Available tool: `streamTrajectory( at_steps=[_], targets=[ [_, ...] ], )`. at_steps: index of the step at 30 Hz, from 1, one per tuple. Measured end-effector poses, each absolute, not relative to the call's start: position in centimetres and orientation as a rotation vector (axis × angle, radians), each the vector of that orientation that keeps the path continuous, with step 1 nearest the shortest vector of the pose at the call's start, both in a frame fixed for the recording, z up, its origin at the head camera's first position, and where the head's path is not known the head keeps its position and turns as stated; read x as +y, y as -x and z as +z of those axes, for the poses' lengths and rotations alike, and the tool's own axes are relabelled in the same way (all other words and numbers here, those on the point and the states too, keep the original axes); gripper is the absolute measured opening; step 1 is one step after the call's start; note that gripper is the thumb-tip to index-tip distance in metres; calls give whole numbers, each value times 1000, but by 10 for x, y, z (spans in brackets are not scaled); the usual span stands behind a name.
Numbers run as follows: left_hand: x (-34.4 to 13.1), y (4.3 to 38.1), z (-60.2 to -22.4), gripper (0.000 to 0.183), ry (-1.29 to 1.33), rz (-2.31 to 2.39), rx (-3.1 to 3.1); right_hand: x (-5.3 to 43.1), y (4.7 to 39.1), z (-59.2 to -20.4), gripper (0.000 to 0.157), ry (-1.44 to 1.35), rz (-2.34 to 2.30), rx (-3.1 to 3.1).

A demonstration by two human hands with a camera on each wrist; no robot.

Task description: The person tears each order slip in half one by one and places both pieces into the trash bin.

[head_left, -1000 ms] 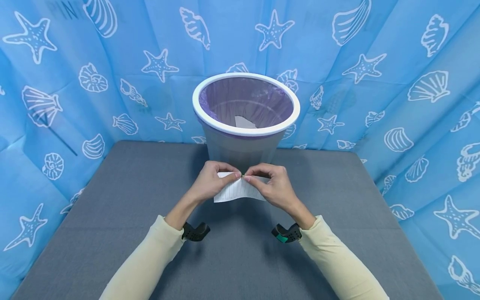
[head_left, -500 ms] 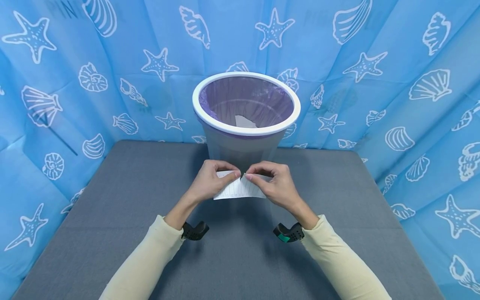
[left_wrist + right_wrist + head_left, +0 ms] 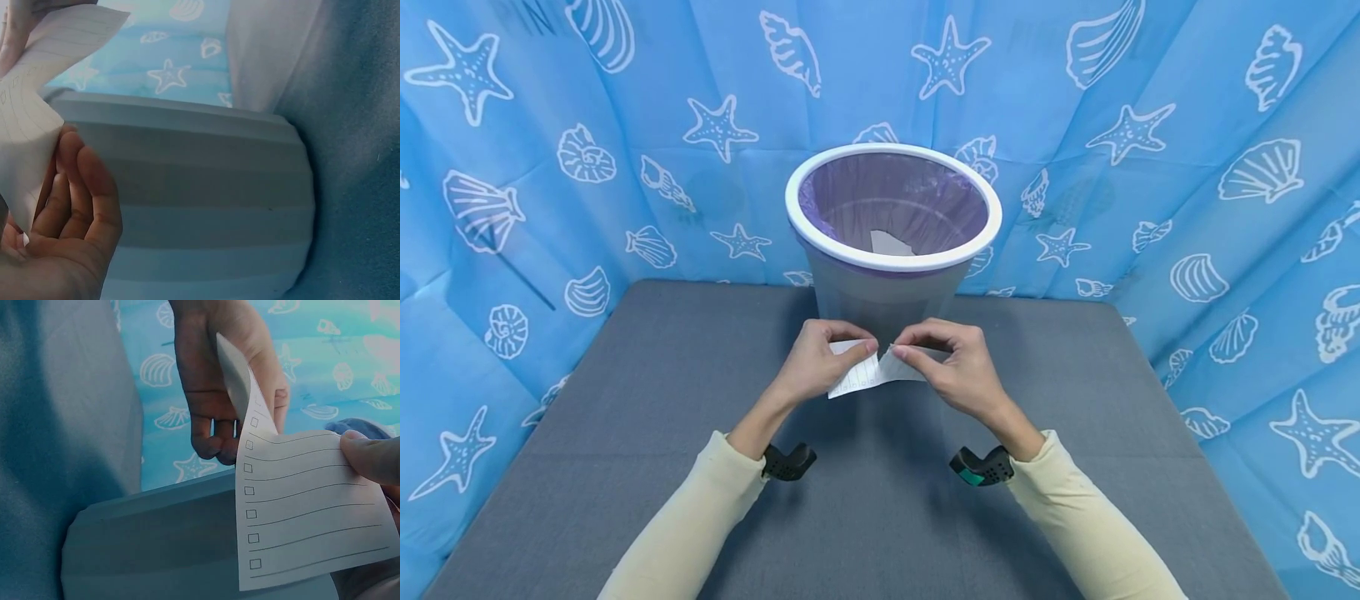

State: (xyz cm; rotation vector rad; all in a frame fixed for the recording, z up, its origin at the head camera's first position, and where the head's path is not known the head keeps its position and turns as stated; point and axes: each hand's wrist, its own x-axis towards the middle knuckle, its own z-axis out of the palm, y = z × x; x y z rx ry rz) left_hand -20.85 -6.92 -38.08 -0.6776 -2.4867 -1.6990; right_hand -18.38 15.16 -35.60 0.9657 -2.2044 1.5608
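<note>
Between my hands hangs a small sheet of lined notepaper point(image 3: 854, 373), printed with a column of small checkbox squares that shows clearly in the right wrist view. A V-shaped tear runs down from its upper edge, and the two sides still join at the lower edge. My left hand point(image 3: 814, 367) pinches the paper left of the tear between thumb and fingers. On the other side, my right hand point(image 3: 958, 367) pinches it close to the tear. The left wrist view shows the paper point(image 3: 31, 125) twisting between my two hands.
Right behind the hands stands a grey trash bin point(image 3: 880, 292) with a white rim and a purple liner. A white paper piece point(image 3: 891, 243) lies inside it. The grey cloth-covered table point(image 3: 700, 375) is bordered by blue shell-patterned curtains point(image 3: 722, 50).
The tear in the notepaper has widened and deepened from a closed upper edge into a V. My right hand has shifted slightly right, my left slightly left.
</note>
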Motion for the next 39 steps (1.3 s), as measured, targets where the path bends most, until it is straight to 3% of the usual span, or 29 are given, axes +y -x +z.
streamTrajectory(
  at_steps=[39],
  targets=[
    [-79,210,-382,17,497,-1711,-2501,153,171,-330,14,-1002,1508,-2133]
  ],
)
